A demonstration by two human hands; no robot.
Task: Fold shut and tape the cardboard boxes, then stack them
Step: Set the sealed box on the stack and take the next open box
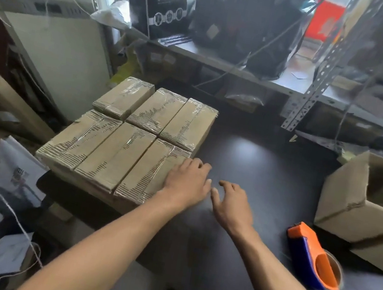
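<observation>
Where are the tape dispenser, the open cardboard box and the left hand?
tape dispenser (311,255): head view, on its blue body.
open cardboard box (353,195): head view, on its near outer wall.
left hand (186,178): head view, on the back of the hand, resting on a taped box.

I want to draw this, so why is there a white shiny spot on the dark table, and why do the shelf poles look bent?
In the head view, the white spot on the table is glare from light above. The pole leans and curves because the wide-angle lens bends edges. The shelf behind looks soft and blurry, while the taped boxes and tape dispenser look sharper.
</observation>
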